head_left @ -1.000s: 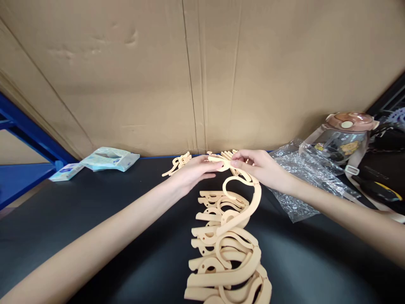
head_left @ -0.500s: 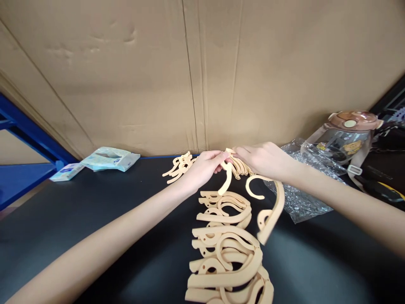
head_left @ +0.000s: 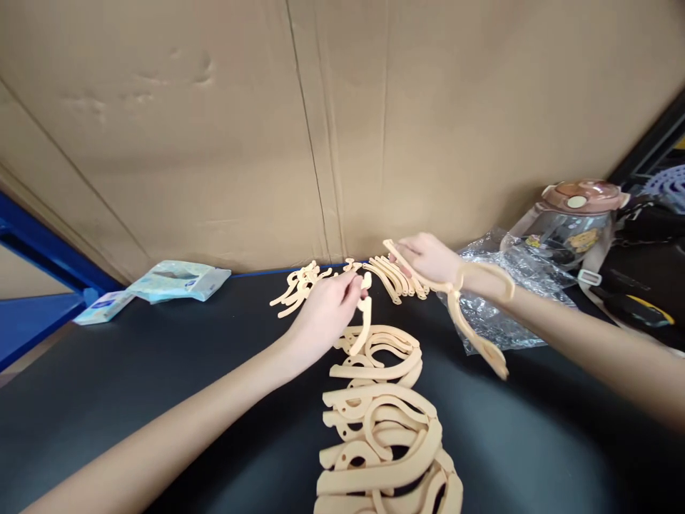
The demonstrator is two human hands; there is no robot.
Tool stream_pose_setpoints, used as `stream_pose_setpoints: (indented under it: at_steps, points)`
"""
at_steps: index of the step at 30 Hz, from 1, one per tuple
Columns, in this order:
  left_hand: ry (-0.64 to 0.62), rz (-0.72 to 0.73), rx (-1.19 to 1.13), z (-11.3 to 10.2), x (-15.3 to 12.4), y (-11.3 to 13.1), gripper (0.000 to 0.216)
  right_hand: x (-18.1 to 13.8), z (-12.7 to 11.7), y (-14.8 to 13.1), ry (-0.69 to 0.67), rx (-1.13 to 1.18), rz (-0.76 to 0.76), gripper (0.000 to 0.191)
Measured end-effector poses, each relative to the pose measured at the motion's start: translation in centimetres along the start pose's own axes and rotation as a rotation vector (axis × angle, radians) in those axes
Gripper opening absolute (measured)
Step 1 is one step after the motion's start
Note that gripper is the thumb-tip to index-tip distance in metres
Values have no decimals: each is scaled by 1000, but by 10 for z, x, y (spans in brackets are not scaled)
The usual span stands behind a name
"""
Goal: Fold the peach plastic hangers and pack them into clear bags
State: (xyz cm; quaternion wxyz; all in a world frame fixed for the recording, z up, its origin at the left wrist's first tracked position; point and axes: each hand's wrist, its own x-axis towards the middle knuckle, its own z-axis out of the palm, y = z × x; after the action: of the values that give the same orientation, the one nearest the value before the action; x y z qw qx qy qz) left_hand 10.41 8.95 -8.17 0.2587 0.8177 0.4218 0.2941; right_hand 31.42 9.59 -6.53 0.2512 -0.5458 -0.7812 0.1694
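Observation:
My left hand [head_left: 336,294] is closed on a small curved beige hanger piece [head_left: 365,321], which dangles below the fingertips. Higher and to the right, my right hand [head_left: 428,255] grips one arm of a beige folding clothes hanger [head_left: 468,325]; its hook curves over my wrist and its other arm hangs down to the right. Beneath my hands, a column of folded beige hangers [head_left: 382,475] overlaps toward the table's near edge. Loose hook-shaped pieces [head_left: 300,285] lie beyond my left hand. A row of curved hanger arms [head_left: 393,282] lies between my hands, farther back.
The black table [head_left: 176,357] meets a cardboard wall [head_left: 225,143]. Blue-white tissue packs [head_left: 179,280] lie at the left by a blue frame [head_left: 48,243]. On the right are crumpled clear plastic [head_left: 497,314], a strapped water bottle [head_left: 575,221] and a dark bag [head_left: 642,278].
My hands have moved apart. The right hand has lifted and swung the hanger, so its hook now points right; the left hand has come slightly nearer with its small piece.

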Motion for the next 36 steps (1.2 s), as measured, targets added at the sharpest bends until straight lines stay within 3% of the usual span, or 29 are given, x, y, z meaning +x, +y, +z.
stream_pose_setpoints:
  at_steps: [8,10,13,16,18,19,22,25,29,32,36]
  points:
    - [85,-243,175,-44,36,-70,30,-5,-19,4,108,370,155,30]
    - [134,-275,176,-45,39,-77,24,-6,-24,0,163,464,158,27]
    - [195,-240,98,-37,35,-64,27,-6,-35,-4,279,643,157,23]
    - [48,-170,-82,-24,26,-35,46,-5,-42,-4,426,740,153,20]
    - [-163,-167,-296,-17,21,-15,71,-5,-42,-2,493,756,139,14]
    - [-308,-210,-537,-14,19,-8,72,-7,-41,0,506,749,127,10]
    - [-402,-300,-999,-8,16,1,36,-14,-35,3,396,519,72,11]
    - [-325,-297,-1047,-7,15,-2,20,-25,-26,2,251,-78,-33,19]
    - [-386,-311,-1004,-5,12,-4,22,-31,-10,-15,231,-654,-206,28]
    - [-465,-310,-976,-3,9,-1,24,-28,2,-32,189,-836,-312,28]
    - [-480,-302,-945,-3,6,1,16,-27,9,-41,177,-855,-298,27]
